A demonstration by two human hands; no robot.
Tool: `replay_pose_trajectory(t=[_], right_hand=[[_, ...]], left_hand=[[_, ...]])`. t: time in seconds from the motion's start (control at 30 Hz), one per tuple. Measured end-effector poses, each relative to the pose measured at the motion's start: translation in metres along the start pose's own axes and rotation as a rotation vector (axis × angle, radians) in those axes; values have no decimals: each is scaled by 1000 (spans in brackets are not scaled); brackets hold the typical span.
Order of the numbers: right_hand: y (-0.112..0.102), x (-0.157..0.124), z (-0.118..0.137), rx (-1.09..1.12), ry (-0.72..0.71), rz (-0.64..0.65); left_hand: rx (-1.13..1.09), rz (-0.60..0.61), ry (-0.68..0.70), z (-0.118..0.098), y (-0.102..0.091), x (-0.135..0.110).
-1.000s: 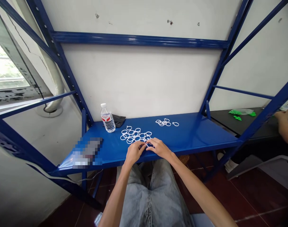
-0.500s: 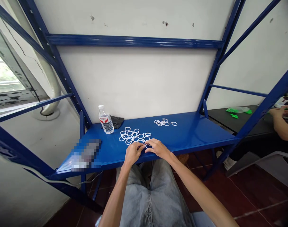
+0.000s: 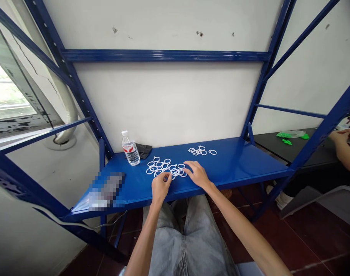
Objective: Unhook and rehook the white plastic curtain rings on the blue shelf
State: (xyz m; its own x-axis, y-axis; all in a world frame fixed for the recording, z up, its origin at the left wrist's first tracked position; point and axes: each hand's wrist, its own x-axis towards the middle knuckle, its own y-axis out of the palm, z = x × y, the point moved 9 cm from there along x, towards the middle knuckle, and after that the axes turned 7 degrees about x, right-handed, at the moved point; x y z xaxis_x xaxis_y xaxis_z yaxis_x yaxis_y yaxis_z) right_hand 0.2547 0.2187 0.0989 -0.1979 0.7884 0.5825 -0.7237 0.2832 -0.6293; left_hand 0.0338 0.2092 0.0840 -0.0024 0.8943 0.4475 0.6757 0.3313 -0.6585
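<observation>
Thin white rings (image 3: 158,165), each with a small loop on its rim, lie in a loose pile on the blue table. My left hand (image 3: 160,187) is at the near edge of this pile, thumb and forefinger closed together; whatever they pinch is hidden. To the right, my right hand (image 3: 198,175) has its fingers apart, with the fingertips close beside the rightmost ring (image 3: 181,166) of the pile. Whether they touch it I cannot tell. Farther back lies a smaller group of white rings (image 3: 203,152), with a single ring (image 3: 212,152) next to it.
A water bottle (image 3: 131,153) stands at the back left, a black pouch (image 3: 144,150) behind it. Left of the pile lies a blurred dark object (image 3: 110,188). Blue posts frame the table (image 3: 235,161). Beyond the right post, another person's hands (image 3: 343,137) are near green pieces (image 3: 284,135).
My hands have parted: the right moved up and right, its fingers opening, while the left stayed near the pile. More rings now show at the pile's right side. The view has shifted slightly.
</observation>
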Motion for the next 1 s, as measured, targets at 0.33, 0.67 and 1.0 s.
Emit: replay_pose_trajectory(t=[0.33,0.67,1.0], right_hand=[[-36,39,-117,-437,257,39],[-5,88,-120,-505,328,133],[-43,80,-135,93,422,-83]], left_hand=[[84,-29,-44,3,0,-1],[89,-18,-37,1,0,-2],[72,-22,-42,-3,-1,-3]])
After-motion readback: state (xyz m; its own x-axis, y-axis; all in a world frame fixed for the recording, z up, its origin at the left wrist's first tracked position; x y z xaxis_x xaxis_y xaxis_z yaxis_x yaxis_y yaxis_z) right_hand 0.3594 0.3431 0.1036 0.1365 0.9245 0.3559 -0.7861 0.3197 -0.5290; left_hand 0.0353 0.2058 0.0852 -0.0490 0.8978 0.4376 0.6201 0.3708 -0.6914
